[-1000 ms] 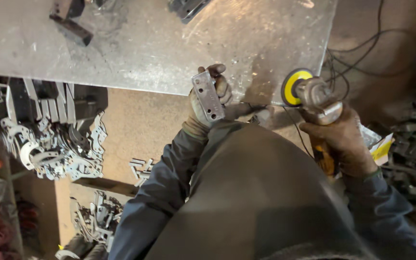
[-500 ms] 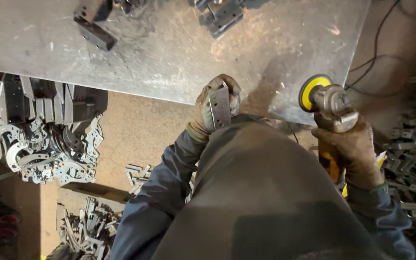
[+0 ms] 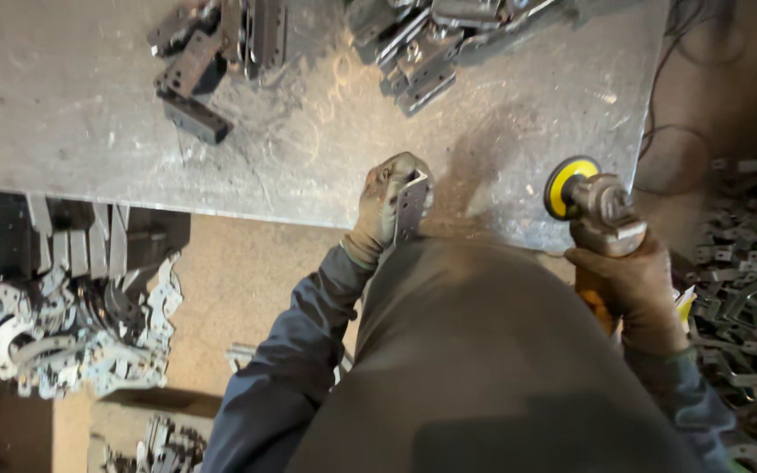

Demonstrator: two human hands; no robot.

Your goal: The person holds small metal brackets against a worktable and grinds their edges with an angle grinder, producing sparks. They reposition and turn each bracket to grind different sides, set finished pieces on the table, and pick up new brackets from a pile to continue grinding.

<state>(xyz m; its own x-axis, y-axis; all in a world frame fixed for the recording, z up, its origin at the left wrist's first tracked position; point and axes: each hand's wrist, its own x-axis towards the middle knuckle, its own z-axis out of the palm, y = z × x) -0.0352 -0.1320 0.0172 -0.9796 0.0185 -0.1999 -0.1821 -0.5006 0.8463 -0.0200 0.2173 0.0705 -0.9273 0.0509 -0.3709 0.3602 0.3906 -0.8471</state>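
Work surface: a grey steel table (image 3: 89, 96) fills the upper part of the frame, its plate scratched, dusty and marked with pale scuffs. Its near edge runs across the middle of the frame; its right edge falls away at the upper right.

Left hand (image 3: 387, 206): gloved, at the centre of the frame, closed around a perforated metal bracket (image 3: 411, 208). The bracket stands roughly upright at the near edge of the table.

Right hand (image 3: 628, 285): gloved, at the right of centre, wrapped tight on the body of an angle grinder (image 3: 602, 206). The yellow disc (image 3: 564, 186) of the grinder sits over the table's near right corner, apart from the bracket.

On the table: dark metal blocks (image 3: 194, 74) at the upper left, and a heap of grey brackets (image 3: 431, 44) at the upper centre.

Room: a sandy concrete floor (image 3: 247, 289) lies below the table. Stacked flat metal cut-outs (image 3: 63, 307) occupy the left of the frame. Loose scrap brackets (image 3: 746, 289) cover the floor at the right. A dark cable (image 3: 659, 131) hangs past the table's right edge
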